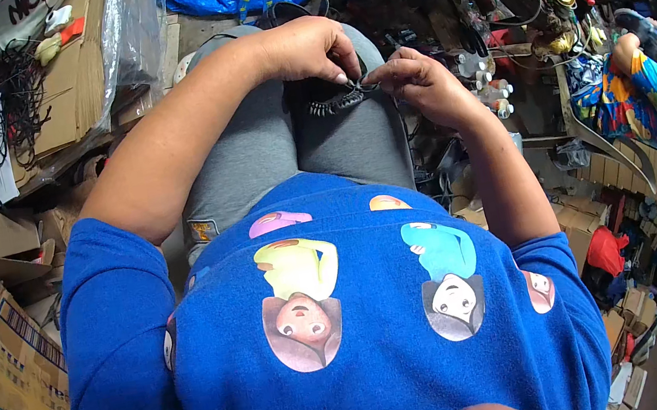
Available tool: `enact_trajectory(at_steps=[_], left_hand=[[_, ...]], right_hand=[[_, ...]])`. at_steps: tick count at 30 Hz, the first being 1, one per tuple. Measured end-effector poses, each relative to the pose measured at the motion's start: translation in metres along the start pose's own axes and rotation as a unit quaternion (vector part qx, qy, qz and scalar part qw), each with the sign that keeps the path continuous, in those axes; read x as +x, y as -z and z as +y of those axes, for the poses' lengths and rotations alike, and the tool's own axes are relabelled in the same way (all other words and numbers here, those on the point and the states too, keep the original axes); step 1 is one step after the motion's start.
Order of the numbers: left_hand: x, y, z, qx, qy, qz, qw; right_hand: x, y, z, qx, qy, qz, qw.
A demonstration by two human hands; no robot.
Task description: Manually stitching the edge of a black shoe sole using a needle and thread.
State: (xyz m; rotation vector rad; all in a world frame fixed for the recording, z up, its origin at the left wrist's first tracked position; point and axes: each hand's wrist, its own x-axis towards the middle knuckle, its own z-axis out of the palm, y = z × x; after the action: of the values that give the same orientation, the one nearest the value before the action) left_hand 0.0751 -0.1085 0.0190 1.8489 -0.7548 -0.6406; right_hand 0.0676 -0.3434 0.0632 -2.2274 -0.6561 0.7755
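Dark bristly strip (pixel 335 106) — over the grey lap (pixel 247 132); left hand (pixel 311 50) and right hand (pixel 419 81) each pinched closed on one end — best kept close together, tension light.

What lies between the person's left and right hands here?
In the head view, a small dark spiky item is at the fingertips between the left hand and right hand, over the grey trousers; it's too small to identify.
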Motion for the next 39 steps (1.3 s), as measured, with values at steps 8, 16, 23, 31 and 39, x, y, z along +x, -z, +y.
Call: enact_trajectory(at_steps=[8, 16, 23, 31, 39], left_hand=[[0.000, -0.002, -0.002, 0.023, 0.024, 0.022, 0.999], [-0.030, -0.023, 0.004, 0.158, -0.072, 0.279, 0.945], [-0.059, -0.030, 0.023, 0.279, -0.023, 0.171, 0.945], [-0.082, -0.034, 0.046, 0.221, 0.008, 0.304, 0.927], [-0.078, -0.055, 0.044, 0.189, 0.005, 0.359, 0.914]], right_hand=[[0.018, -0.003, 0.023, 0.084, 0.052, -0.045, 0.994], [-0.004, -0.028, 0.000, 0.023, 0.036, 0.087, 0.995], [-0.019, -0.032, -0.009, 0.043, 0.014, 0.094, 0.994], [-0.038, -0.051, -0.009, -0.191, 0.098, 0.173, 0.961], [-0.040, -0.052, -0.008, -0.200, 0.088, 0.164, 0.962]])
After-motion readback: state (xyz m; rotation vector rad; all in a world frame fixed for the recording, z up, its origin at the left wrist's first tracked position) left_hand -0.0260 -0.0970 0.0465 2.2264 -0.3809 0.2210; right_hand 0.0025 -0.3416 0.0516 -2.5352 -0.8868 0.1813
